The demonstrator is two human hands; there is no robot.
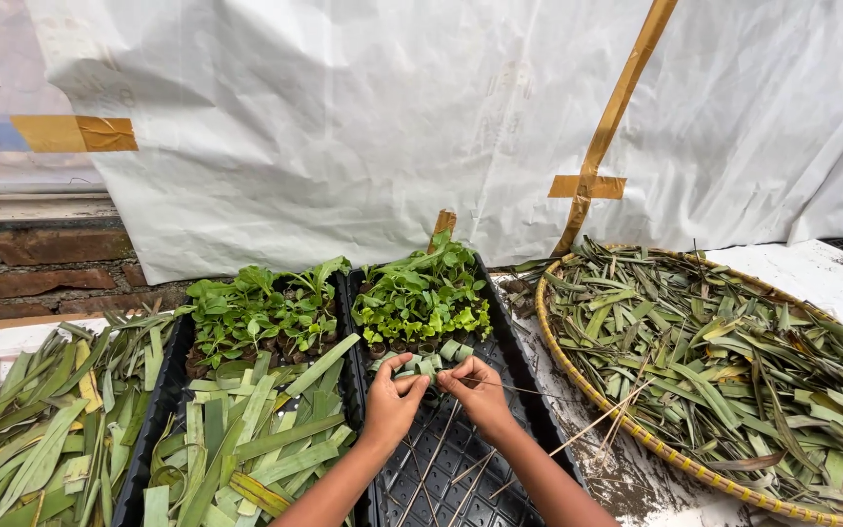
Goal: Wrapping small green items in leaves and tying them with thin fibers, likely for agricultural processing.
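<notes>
My left hand (389, 402) and my right hand (477, 388) meet over a black seedling tray (524, 376). Together they pinch a small rolled green leaf strip (423, 369). My right hand also holds a thin wooden stick (519, 387) that points to the right. Just beyond the fingers stands a row of rolled leaf cups (451, 349), and behind them green seedlings (421, 293) fill the far half of the tray. Several thin sticks (431, 466) lie on the tray's bare grid between my forearms.
A second black tray (163, 405) on the left holds seedlings (260, 307) and cut leaf strips (256, 439). More leaves (36, 429) lie far left. A round woven basket (578, 376) of leaf pieces sits right. White sheeting (392, 117) and a brick wall (41, 259) stand behind.
</notes>
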